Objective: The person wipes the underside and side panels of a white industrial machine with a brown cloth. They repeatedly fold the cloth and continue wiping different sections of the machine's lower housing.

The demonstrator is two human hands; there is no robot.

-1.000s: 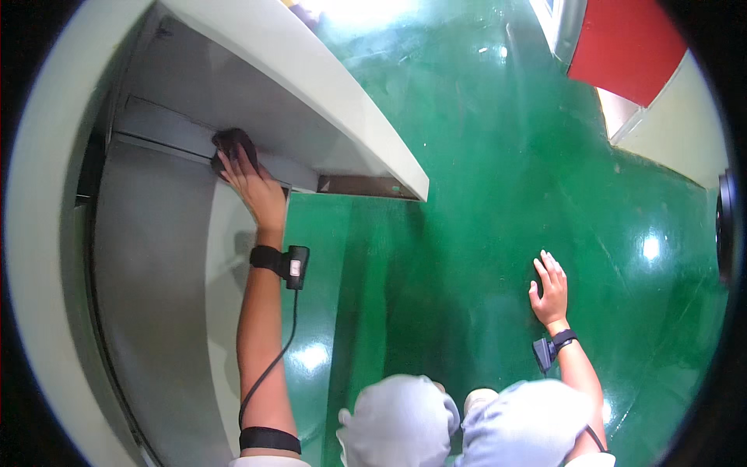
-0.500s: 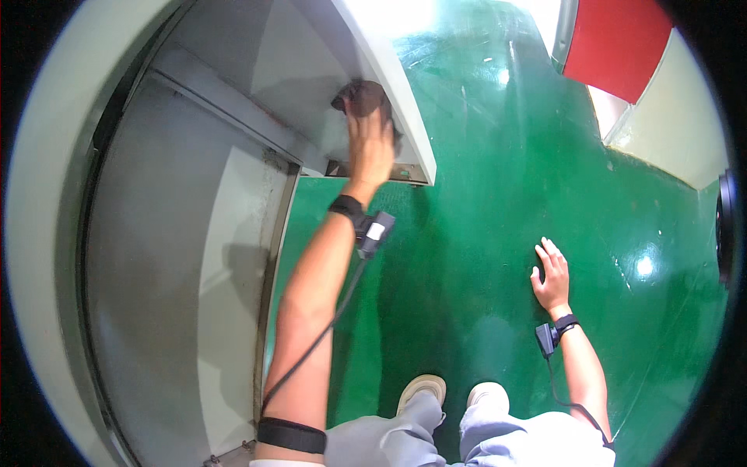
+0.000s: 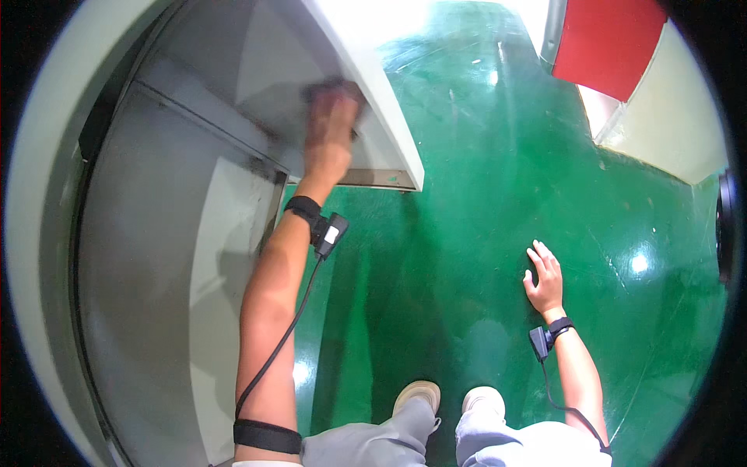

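My left hand [image 3: 330,138] is pressed to the inner grey face of a white-edged metal panel [image 3: 385,117], part of a cabinet-like housing. Under its fingers is a dark brown cloth [image 3: 354,95], bunched against the panel; motion blurs both the fingertips and the cloth. On the right, my right hand [image 3: 546,282] hangs over the green floor with its fingers loosely stretched and nothing in it. Each wrist wears a black strap with a small dark device and a cable.
The housing's grey inner wall [image 3: 140,233] and curved pale frame [image 3: 39,233] run down the left side. Green glossy floor [image 3: 459,233] lies below. A red panel [image 3: 611,47] and a pale cabinet side [image 3: 669,117] stand at the far right, with a dark round object [image 3: 725,229] at the right edge.
My left hand and the cloth have shifted left across the panel, and the fingers are now more bent. The view has shifted slightly; my right hand keeps nearly the same pose.
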